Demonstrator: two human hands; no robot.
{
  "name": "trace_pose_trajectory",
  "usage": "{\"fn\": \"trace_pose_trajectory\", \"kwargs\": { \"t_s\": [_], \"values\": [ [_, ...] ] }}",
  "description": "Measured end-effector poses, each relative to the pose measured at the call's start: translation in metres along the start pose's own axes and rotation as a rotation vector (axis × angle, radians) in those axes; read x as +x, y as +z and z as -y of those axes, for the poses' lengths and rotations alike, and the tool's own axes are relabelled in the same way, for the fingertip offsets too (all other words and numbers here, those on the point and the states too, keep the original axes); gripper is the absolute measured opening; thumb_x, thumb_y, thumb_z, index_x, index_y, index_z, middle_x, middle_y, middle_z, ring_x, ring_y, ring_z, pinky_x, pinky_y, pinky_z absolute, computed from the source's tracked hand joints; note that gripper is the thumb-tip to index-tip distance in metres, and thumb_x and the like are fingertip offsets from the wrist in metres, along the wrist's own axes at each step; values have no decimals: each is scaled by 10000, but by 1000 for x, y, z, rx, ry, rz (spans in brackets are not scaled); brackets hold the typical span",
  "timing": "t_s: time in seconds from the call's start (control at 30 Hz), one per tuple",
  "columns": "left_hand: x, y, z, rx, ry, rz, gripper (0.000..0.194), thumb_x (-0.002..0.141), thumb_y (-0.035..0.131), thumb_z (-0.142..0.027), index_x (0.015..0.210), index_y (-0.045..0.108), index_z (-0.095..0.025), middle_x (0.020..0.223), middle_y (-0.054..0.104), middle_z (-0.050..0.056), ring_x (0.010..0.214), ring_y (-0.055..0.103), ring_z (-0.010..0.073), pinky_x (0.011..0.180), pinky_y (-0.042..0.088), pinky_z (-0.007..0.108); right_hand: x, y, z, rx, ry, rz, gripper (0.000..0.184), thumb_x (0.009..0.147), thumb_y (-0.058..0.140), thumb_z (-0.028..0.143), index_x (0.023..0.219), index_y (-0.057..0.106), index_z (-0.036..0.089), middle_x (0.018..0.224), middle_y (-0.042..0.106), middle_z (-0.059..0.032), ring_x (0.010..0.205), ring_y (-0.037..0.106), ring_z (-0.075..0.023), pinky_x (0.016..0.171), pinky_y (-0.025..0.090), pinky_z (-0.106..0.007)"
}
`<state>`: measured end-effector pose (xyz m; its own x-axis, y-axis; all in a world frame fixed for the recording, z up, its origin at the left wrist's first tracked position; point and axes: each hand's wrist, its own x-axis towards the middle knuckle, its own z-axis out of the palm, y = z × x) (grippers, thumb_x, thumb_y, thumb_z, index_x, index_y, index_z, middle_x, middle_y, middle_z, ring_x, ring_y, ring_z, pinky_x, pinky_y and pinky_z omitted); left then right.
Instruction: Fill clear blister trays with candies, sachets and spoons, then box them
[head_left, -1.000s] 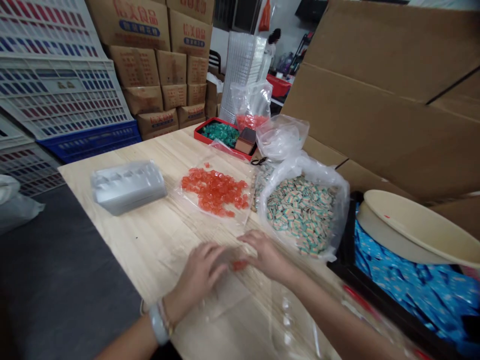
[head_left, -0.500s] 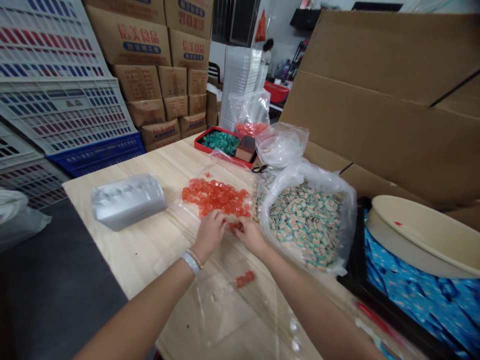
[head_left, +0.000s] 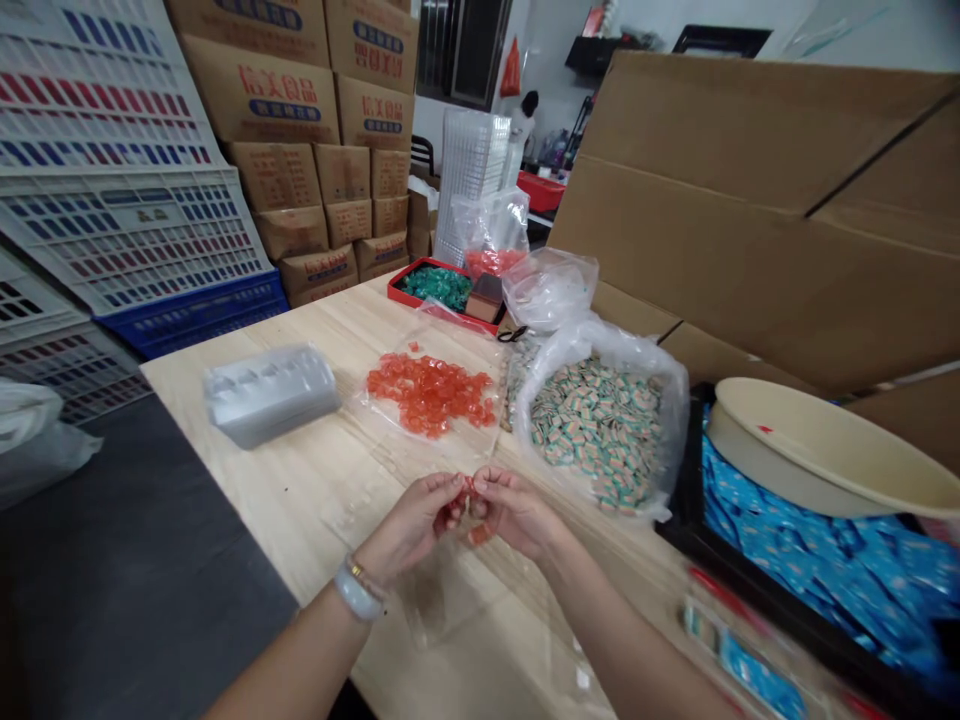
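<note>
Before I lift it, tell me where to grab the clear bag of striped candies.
Grip the bag of striped candies at its upper rim, coming from above on the far side. The plastic stands up there in a loose fold above the candies, so it should gather easily. The mouth lies open, so keep it upright.

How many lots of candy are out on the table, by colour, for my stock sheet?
Orange-red: 2 (loose orange-red candies, bagged orange-red candies)
Green: 1 (green candies in a red tray)
Striped: 1 (striped candies in a clear bag)
Total: 4
</note>
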<state>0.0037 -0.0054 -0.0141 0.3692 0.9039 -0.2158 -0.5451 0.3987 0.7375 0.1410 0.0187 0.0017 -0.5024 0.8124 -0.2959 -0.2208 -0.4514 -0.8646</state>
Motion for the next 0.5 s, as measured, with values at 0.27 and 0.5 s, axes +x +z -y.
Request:
{"fn": "trace_pose_trajectory", "kwargs": {
  "t_s": [0.27, 0.5],
  "values": [
    [-46, 4, 27, -161, -38, -151, 239, 637, 664, -323, 682, 553, -117, 658, 511, 0, 528, 410, 45, 446, 286, 160, -42, 17, -53, -124, -205, -166, 246, 686, 592, 374, 616, 467, 175, 522, 445, 46, 500, 415, -79, 537, 350, -217],
    [-74, -8, 63, -61, -168, -257, 291, 588, 687, -350, 668, 542, -111, 525, 439, -46, 429, 307, 18, 387, 143, 154, -74, 20, -70, -796, -390, -76, 162, 783, 505, 305, 878, 580, 197, 797, 575, -24, 740, 520, -132, 674, 403, -256]
  ]
}}
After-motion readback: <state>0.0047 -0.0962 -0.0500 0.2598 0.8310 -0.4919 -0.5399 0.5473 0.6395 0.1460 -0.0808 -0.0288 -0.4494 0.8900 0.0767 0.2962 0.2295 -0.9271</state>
